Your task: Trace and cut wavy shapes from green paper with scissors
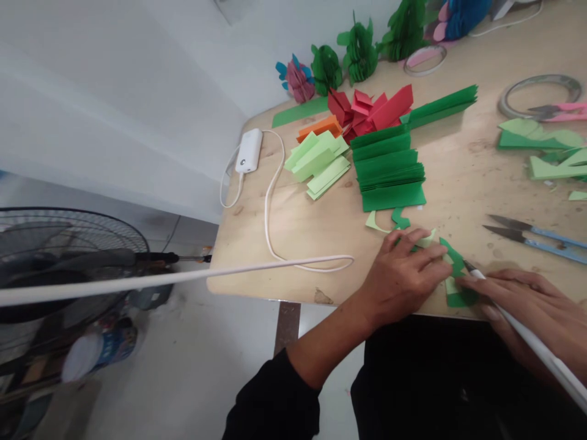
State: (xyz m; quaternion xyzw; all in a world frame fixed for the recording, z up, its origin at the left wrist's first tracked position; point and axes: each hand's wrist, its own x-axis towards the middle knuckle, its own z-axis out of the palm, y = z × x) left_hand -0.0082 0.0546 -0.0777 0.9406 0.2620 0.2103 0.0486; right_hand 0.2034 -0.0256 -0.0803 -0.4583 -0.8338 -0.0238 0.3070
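Note:
My right hand (pixel 534 302) is closed around a white pen (pixel 534 342), its dark tip touching the paper near the table's front edge. Under the tip lies a piece of green paper (pixel 458 299), with bits of light green paper around it. My left hand (pixel 406 275) has bent fingers pressing the paper pieces against the table; what is under its palm is hidden. Just beyond that hand are a curved light green scrap (pixel 376 222) and a small dark green cutout (pixel 400 218). Blue-handled thread snips (pixel 543 235) lie right of the pen tip.
Folded stacks of dark green (pixel 389 171), light green (pixel 316 156) and red paper (pixel 380 114) cover the table's middle. Finished paper shapes (pixel 361 54) line the wall. A white power bank (pixel 249 150) trails a cable. A fan (pixel 68 256) stands beyond the left edge.

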